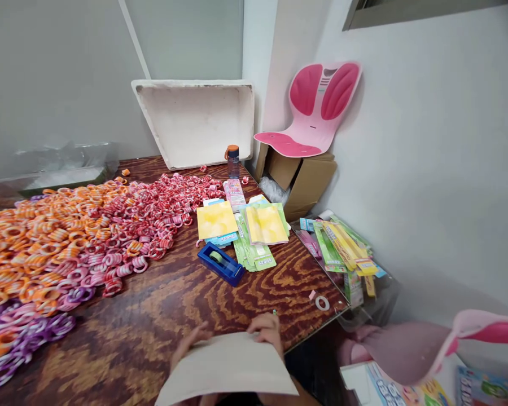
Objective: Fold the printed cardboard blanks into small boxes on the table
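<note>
A pale, plain sheet of card (231, 369) is bowed in front of me at the bottom of the view, close to the table's near edge. My left hand (191, 340) grips it at the far left, its lower part hidden behind the sheet. At the far right edge, my right hand (267, 329) has its fingers bent over the card, with a small green speck by one fingertip. Beyond my hands lies a blue tape dispenser (232, 272) with a roll of tape in it. Behind that are flat green printed packages (262, 260) and yellow sheets (215, 220).
Striped coiled rings (122, 225) in orange, red, pink and purple cover the table's left. A bottle (233, 163) stands before a white foam box (198, 121). A tape ring (322, 303) lies near the right edge. Beyond it are a bag of packages (342, 248) and a pink seat (313, 107).
</note>
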Action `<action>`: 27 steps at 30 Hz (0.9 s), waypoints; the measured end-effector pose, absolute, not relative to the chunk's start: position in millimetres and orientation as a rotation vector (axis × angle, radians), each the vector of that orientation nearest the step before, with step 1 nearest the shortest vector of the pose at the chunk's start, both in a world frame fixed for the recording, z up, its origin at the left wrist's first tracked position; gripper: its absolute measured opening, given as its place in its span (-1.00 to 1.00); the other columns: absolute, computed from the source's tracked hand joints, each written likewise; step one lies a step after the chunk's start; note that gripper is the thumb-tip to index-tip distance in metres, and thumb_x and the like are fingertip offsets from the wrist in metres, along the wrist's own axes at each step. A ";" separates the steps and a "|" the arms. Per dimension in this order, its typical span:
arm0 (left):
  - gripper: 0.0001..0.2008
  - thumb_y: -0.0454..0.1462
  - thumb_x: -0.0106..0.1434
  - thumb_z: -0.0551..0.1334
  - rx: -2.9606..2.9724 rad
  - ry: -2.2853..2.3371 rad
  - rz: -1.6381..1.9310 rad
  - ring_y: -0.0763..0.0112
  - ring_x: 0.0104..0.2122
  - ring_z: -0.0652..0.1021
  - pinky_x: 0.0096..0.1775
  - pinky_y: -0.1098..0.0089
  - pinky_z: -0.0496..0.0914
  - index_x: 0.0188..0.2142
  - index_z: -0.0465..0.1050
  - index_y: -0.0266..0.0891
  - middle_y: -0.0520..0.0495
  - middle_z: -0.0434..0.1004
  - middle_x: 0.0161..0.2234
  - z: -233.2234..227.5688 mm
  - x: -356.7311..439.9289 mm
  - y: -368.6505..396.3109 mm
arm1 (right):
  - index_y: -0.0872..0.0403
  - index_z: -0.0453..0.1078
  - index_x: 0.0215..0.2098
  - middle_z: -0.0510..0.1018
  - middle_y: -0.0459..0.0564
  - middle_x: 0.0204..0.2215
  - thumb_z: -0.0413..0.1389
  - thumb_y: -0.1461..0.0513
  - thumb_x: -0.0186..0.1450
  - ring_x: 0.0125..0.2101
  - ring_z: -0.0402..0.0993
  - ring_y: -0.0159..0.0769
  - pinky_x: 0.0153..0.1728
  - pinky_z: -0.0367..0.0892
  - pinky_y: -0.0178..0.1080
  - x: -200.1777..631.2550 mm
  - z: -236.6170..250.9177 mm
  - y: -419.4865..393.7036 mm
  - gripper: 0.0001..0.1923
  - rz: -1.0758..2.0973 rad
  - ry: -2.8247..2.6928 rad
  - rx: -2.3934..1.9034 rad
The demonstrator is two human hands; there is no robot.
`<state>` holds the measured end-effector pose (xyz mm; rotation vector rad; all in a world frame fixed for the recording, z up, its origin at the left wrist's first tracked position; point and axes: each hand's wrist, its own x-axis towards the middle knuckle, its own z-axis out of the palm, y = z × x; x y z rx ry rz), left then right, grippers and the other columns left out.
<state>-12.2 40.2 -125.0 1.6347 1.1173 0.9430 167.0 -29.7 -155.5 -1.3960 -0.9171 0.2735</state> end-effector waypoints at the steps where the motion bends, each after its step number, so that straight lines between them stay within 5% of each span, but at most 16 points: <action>1: -0.41 0.14 0.25 0.31 1.639 1.137 1.024 -0.14 0.16 0.54 0.21 -0.06 0.45 0.12 0.44 -0.14 -0.29 0.54 0.16 -126.0 -9.1 46.8 | -0.05 0.32 -0.25 0.53 0.01 -0.26 -0.04 -0.04 0.49 -0.18 0.50 -0.13 -0.06 0.43 0.01 157.5 -159.2 -22.2 -0.70 0.296 -0.948 -1.367; 4: -0.56 0.13 0.25 0.32 1.656 1.128 1.122 -0.13 0.08 0.57 0.15 -0.06 0.49 -0.18 0.48 -0.19 -0.28 0.61 -0.06 -139.5 -10.4 67.9 | -0.05 0.33 -0.04 0.50 0.05 -0.09 0.01 0.14 0.44 -0.06 0.49 -0.12 -0.02 0.42 -0.02 147.9 -164.9 -11.1 -0.83 0.413 -1.015 -1.327; 9: -0.49 0.14 0.32 0.26 1.652 1.172 1.033 -0.03 0.06 0.57 0.16 -0.03 0.45 -0.02 0.49 -0.21 -0.28 0.57 -0.01 -173.4 -21.6 71.9 | -0.03 0.35 0.09 0.52 0.01 -0.07 0.13 0.33 0.25 -0.08 0.52 -0.20 -0.07 0.43 -0.20 156.4 -166.2 -12.5 -0.57 0.597 -1.034 -1.362; 13: -0.47 0.16 0.26 0.32 1.492 1.249 1.059 0.02 -0.01 0.58 0.12 0.03 0.45 -0.06 0.47 -0.22 -0.25 0.57 -0.05 -185.5 -13.4 62.7 | 0.00 0.39 -0.02 0.54 0.02 -0.10 0.04 0.24 0.43 -0.05 0.51 -0.21 0.03 0.39 -0.19 157.4 -167.6 -9.1 -0.82 0.663 -1.011 -1.396; 16: -0.49 0.14 0.26 0.34 1.434 1.318 1.108 0.08 -0.05 0.58 0.14 0.05 0.44 -0.07 0.45 -0.22 -0.21 0.56 -0.07 -183.6 -1.1 59.0 | 0.00 0.41 -0.05 0.56 0.01 -0.14 -0.02 0.12 0.53 -0.09 0.53 -0.23 0.01 0.40 -0.22 157.0 -166.1 -5.0 -0.79 0.711 -0.966 -1.455; 21: -0.50 0.15 0.20 0.38 1.359 1.394 1.071 0.08 -0.22 0.65 -0.11 0.18 0.56 -0.19 0.47 -0.22 -0.15 0.64 -0.25 -162.1 0.7 57.3 | 0.01 0.48 -0.04 0.64 0.03 -0.15 0.04 0.04 0.51 -0.10 0.58 -0.16 -0.01 0.44 -0.17 160.1 -161.0 -3.6 -0.72 0.788 -0.920 -1.532; 27: -0.43 0.11 0.15 0.42 1.294 1.415 0.842 -0.03 -0.15 0.68 -0.12 0.11 0.60 -0.09 0.49 -0.30 -0.29 0.69 -0.15 -140.7 -26.8 57.2 | 0.06 0.47 -0.06 0.66 0.04 -0.29 0.20 0.05 0.36 -0.33 0.59 -0.15 -0.27 0.48 -0.18 154.2 -172.3 -0.9 -0.70 0.867 -0.897 -1.601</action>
